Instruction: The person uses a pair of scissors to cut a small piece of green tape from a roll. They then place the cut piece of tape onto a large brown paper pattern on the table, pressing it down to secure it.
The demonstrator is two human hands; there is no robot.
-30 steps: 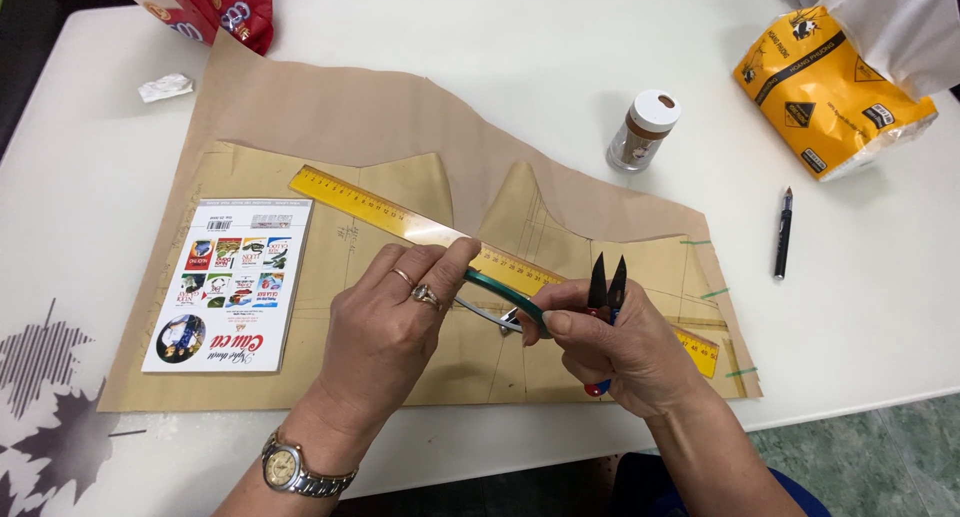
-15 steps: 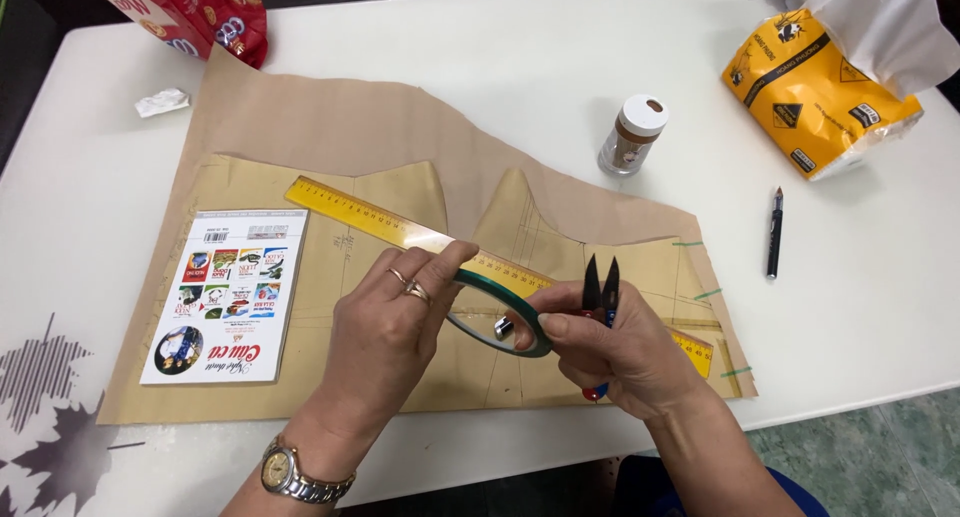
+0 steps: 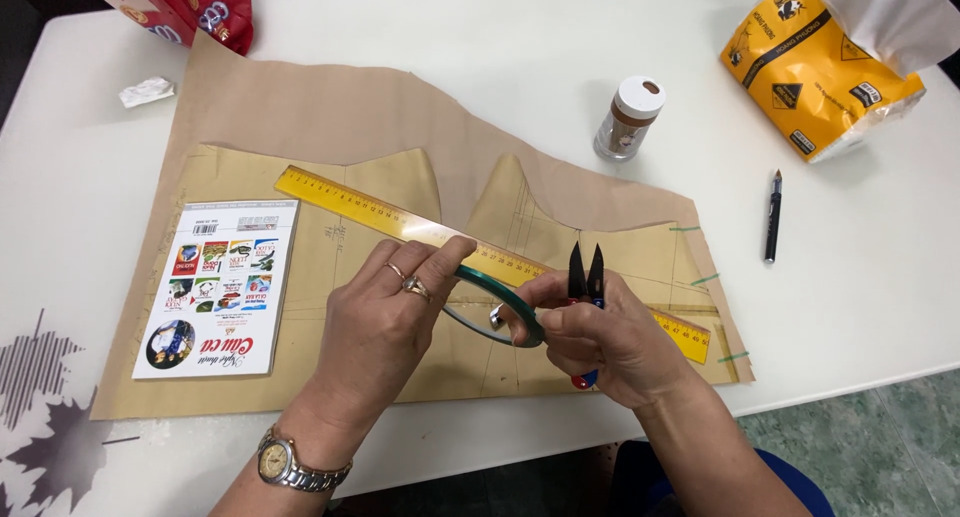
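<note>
My left hand, with rings and a wristwatch, pinches the near edge of a thin green tape roll held just above the paper. My right hand grips the roll's other side with thumb and fingers and also holds small black thread snips, their blades pointing up and away. Both hands hover over tan pattern paper on a white table. A yellow ruler lies diagonally across the paper, passing under my hands.
A printed booklet lies on the paper at left. A small jar with a white lid, a black pen and a yellow bag sit at right. A red snack bag and crumpled paper lie at far left.
The green roll has turned more open-faced toward me and both hands have shifted slightly right along the ruler. The snips stay in my right hand.
</note>
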